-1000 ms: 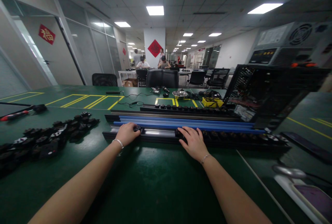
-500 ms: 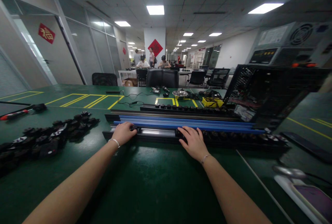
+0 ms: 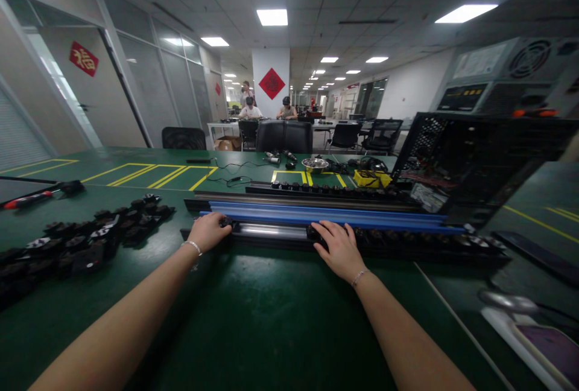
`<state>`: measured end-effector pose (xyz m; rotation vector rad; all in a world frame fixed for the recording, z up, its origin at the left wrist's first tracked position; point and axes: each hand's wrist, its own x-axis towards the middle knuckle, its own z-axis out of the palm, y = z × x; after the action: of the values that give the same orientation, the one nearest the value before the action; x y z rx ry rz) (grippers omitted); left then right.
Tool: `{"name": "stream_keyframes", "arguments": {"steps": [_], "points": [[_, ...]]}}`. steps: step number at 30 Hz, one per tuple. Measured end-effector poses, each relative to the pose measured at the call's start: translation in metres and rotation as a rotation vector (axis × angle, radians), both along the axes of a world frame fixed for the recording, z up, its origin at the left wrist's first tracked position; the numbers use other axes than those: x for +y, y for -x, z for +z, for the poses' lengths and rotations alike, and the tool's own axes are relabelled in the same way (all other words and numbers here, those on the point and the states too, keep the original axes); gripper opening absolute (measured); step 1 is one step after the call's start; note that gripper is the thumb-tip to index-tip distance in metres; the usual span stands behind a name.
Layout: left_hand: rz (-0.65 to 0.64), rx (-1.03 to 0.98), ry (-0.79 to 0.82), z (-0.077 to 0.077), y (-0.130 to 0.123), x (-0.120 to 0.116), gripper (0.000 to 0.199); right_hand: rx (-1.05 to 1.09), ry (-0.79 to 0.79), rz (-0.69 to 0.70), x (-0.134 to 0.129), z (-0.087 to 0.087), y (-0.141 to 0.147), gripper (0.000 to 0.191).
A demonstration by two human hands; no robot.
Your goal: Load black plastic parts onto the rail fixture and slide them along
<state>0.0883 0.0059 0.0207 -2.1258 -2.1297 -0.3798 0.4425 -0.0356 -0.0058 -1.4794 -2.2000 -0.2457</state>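
Observation:
A long black channel (image 3: 266, 242) with a shiny metal strip (image 3: 272, 231) lies across the table in front of me. Near its left end, my left hand (image 3: 208, 231) pinches a small black module (image 3: 227, 222) with thumb and fingertips, partly covering it. My right hand (image 3: 337, 249) rests over the channel, thumb on the near side and fingers on the far side, gripping a black module (image 3: 312, 231) that is largely hidden. More black modules (image 3: 398, 237) line the channel to the right. Just behind runs a blue strip (image 3: 325, 216).
Loose black modules (image 3: 85, 237) are heaped at left, near a red-handled tool (image 3: 29, 200). Behind the channel stand another row of modules (image 3: 312, 187), a metal bowl (image 3: 315, 165) and a yellow tray (image 3: 371, 178). An open computer case (image 3: 479, 162) stands right; a phone (image 3: 547, 343) lies near.
My left hand has slid a little left along the channel with the small black module. My right hand stays in place. In the background, a standing person has moved left.

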Motion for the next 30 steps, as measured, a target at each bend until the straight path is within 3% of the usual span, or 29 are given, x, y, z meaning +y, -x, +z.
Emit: {"name": "stream_keyframes", "arguments": {"steps": [15,30], "points": [[0.164,-0.045,-0.005,-0.004,0.012,-0.007,0.043,-0.030,-0.024,-0.012,0.001,-0.001,0.000,0.043],[0.220,-0.120,-0.050,-0.006,0.040,-0.006,0.042,-0.037,-0.027,-0.013,0.001,-0.002,-0.001,0.043]]}}
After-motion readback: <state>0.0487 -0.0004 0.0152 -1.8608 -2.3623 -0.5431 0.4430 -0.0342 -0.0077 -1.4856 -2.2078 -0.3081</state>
